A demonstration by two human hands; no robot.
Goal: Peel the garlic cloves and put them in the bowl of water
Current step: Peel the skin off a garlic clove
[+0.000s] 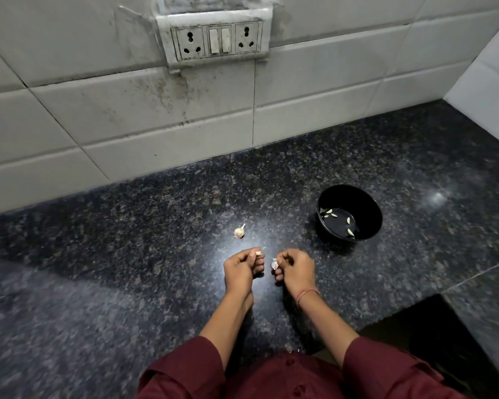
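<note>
Midway, by my read from the feed. Both hands sit low-centre in the frame, close together but not touching.

- Left hand: fingers curled, thumb and forefinger pinching a pale clove that pokes out toward the top of the hand. It looks bare, though it's too small for me to be sure.
- Right hand: fingers curled, pinching a scrap of pinkish skin at its left edge. I judge this to be the peel off that clove.
- Black bowl: right of centre, well apart from the hands, with water in the bottom. A handful of peeled cloves float there, a cluster at the left and a couple lower right.
- Partial garlic head: alone on the dark speckled counter, just above the left hand, with its papery skin on.

Done: several cloves are in the water. Left: drop the held clove in the bowl, discard the skin, then break down and peel the remaining head.
</note>
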